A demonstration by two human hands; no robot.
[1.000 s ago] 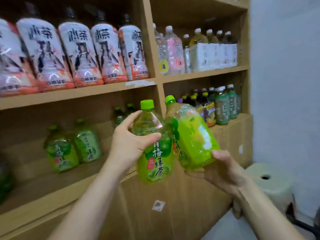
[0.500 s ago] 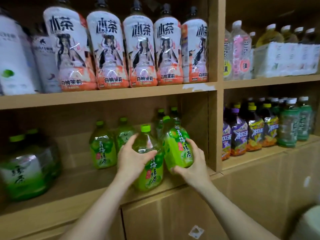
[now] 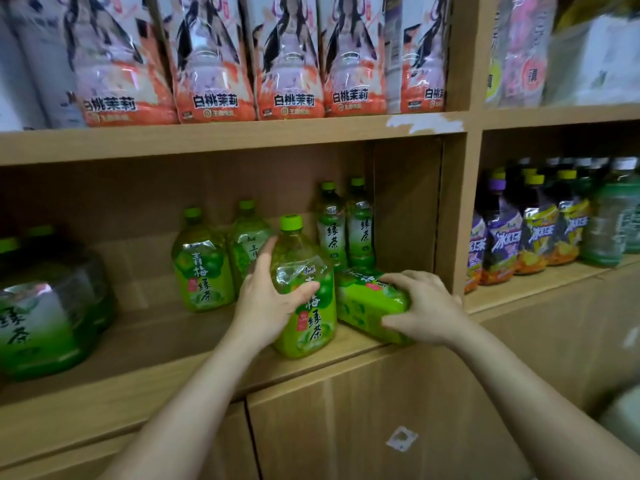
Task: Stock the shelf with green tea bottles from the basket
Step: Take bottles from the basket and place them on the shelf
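Observation:
My left hand (image 3: 268, 299) grips an upright green tea bottle (image 3: 308, 306) with a green cap, standing on the wooden shelf (image 3: 156, 344) near its front edge. My right hand (image 3: 420, 308) holds a second green tea bottle (image 3: 363, 303) that lies tipped over on the shelf, just right of the first. Behind them stand two more green plum tea bottles (image 3: 202, 268) and two slimmer green tea bottles (image 3: 332, 230) at the back right. The basket is out of view.
A vertical divider (image 3: 453, 209) bounds the compartment on the right; beyond it stand purple and yellow drink bottles (image 3: 526, 233). Large green bottles (image 3: 41, 303) sit at the far left. Peach-labelled bottles (image 3: 214, 64) fill the shelf above. Cabinet doors (image 3: 346, 427) are below.
Both hands moved forward with the bottles onto the shelf. The left bottle now stands on the board; the right bottle went from upright to lying tipped over. The camera moved closer.

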